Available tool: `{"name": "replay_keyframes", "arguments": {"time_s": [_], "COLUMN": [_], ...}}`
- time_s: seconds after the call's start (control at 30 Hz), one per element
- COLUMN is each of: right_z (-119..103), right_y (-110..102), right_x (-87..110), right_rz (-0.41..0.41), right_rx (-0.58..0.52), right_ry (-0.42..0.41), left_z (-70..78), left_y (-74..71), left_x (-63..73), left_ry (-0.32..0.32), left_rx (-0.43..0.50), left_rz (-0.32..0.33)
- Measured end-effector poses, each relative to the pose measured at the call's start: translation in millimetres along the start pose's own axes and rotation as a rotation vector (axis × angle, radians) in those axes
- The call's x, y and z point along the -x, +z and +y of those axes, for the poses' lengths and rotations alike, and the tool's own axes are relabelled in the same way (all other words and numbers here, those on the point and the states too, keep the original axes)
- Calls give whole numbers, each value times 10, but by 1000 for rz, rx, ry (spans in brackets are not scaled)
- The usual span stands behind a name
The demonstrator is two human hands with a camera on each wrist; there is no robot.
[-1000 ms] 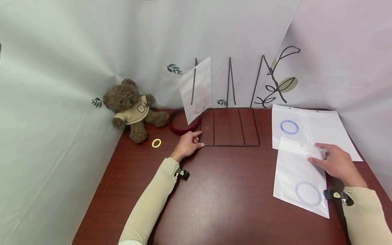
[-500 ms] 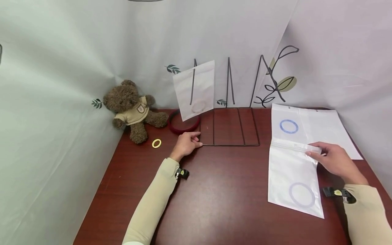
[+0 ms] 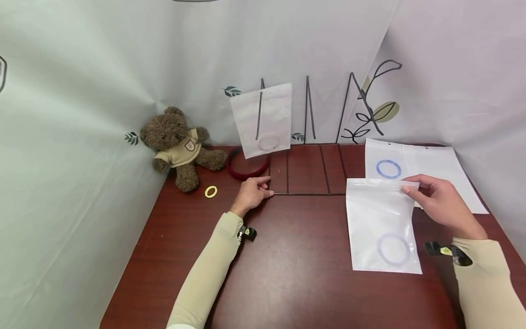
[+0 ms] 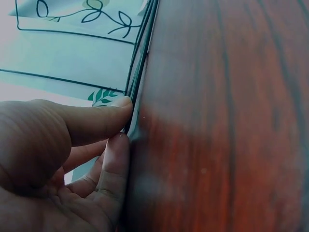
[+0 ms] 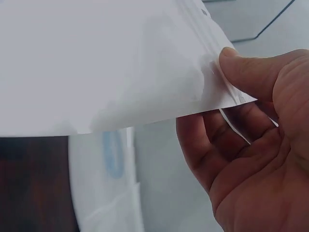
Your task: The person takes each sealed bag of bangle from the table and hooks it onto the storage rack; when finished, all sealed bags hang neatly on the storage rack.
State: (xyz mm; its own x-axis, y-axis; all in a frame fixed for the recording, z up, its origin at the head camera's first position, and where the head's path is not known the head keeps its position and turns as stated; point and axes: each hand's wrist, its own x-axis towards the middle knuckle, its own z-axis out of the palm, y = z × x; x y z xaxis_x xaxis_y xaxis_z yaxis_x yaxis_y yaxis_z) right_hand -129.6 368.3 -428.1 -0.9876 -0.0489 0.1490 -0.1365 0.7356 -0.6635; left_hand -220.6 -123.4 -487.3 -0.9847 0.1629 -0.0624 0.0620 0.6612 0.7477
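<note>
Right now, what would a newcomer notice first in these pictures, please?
Likely the bear at the back left of the table. Next, on the right, the white bag, its top right corner pinched by the right hand. Then the rack at the back, with a second bag hung on its leftmost hook and the left hand gripping its near left corner.

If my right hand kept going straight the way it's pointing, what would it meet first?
Beyond the white pouch it pinches, your right hand would likely meet the right side of the wire rack, perhaps passing over the blue-ringed pouch; depth is unclear.
</note>
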Motion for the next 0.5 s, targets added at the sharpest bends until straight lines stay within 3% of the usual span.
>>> {"name": "replay_keyframes", "arguments": {"time_s": [0.27, 0.5], "right_z": [-269, -508], "right_y": [6, -62], "right_x": [1, 40], "right_rz": [50, 72], "right_rx": [-28, -119], "right_ry": [-63, -148], "left_z": [-24, -2], "left_y": [13, -4], "left_x": [-4, -2], "left_ry": [17, 7], "left_rx": [-15, -9], "left_rz": [-10, -15]}}
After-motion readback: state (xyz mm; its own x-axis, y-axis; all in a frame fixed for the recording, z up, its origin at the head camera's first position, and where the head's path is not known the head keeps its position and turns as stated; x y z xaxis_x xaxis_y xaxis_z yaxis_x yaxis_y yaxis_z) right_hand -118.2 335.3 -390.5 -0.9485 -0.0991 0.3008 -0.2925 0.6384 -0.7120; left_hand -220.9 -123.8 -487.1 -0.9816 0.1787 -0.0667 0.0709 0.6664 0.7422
